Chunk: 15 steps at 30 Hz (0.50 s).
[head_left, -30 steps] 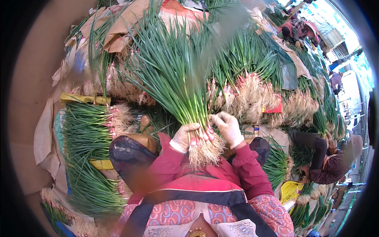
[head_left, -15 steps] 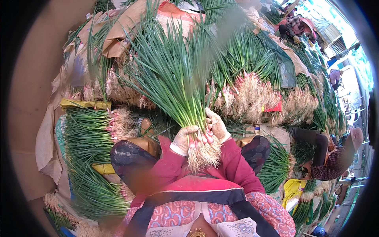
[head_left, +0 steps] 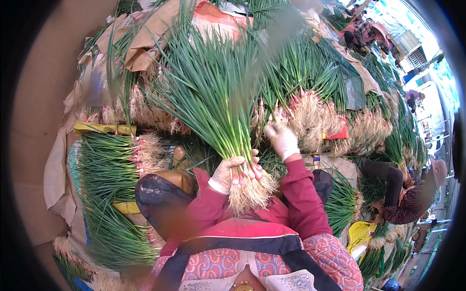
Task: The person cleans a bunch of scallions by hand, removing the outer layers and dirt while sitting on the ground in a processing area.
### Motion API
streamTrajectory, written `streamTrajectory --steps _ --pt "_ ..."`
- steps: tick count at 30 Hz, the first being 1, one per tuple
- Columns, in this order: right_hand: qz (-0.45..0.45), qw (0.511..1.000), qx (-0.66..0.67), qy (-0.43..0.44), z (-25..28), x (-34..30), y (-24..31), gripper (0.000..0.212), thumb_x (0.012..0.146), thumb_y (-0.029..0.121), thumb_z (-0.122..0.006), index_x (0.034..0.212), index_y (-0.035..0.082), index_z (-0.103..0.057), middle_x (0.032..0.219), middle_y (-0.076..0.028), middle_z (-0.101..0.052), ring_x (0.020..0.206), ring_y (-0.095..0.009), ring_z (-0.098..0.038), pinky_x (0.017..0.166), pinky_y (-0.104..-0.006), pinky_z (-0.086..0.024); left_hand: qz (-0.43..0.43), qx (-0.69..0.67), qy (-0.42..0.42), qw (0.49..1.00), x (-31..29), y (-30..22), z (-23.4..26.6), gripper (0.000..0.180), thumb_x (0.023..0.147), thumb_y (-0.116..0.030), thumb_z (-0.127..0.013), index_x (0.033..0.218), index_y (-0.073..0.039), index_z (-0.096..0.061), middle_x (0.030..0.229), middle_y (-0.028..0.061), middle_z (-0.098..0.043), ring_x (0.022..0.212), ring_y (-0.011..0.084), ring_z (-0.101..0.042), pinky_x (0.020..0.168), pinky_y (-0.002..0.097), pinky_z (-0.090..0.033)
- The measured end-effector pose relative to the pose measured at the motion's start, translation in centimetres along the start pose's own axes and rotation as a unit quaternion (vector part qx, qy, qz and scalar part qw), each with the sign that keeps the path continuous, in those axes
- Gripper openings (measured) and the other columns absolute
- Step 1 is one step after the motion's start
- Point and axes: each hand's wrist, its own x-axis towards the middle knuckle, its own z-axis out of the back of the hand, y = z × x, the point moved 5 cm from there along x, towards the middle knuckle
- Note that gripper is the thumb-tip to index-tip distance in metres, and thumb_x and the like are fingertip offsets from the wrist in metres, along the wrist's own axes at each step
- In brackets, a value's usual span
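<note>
A thick bunch of spring onions (head_left: 221,106) stands in front of me, green leaves fanned upward, pinkish bulbs and pale roots hanging down. My left hand (head_left: 227,172), in a pale glove, is wrapped round it just above the bulbs, its fingertips showing on the far side. My right hand (head_left: 283,140), gloved likewise, is off the bunch, beside the bulbs and roots of a heap of spring onions (head_left: 308,116) ahead on the right. Its fingers look bent but are blurred, and whether they touch or hold a stalk cannot be made out.
More spring onions (head_left: 109,160) lie stacked on my left, and another pile (head_left: 337,203) is by my right knee. Brown paper sheets (head_left: 150,36) cover part of the far heap. A co-worker (head_left: 407,194) bends over at the right; other people are farther back.
My right hand has let go of the bunch and moved right and away from me, toward the heap. My left hand keeps its hold in nearly the same place.
</note>
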Motion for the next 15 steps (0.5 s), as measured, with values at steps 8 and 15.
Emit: streamTrajectory --steps 8,15 --pt "-0.05 0.978 -0.145 -0.142 1.3 8.7 -5.2 0.025 0.078 0.026 -0.063 0.096 0.01 -0.06 0.09 -0.012 -0.065 0.084 -0.029 -0.062 0.077 -0.0363 -0.047 -0.041 -0.024 0.063 0.997 1.1 -0.1 -0.5 0.071 0.075 -0.007 -0.058 0.137 -0.002 -0.024 0.113 0.0135 -0.055 0.1 0.0289 -0.058 0.089 0.0488 -0.045" --pt "0.066 0.99 -0.077 -0.098 0.8 8.7 1.4 0.028 0.082 0.027 -0.058 0.102 0.008 -0.061 0.091 -0.013 -0.064 0.085 -0.029 -0.062 0.077 -0.0366 -0.048 -0.048 -0.003 0.02 0.999 0.9 -0.3 -0.8 0.071 0.072 -0.008 -0.061 0.135 -0.004 -0.029 0.108 0.0113 -0.055 0.095 0.026 -0.058 0.085 0.047 -0.048"
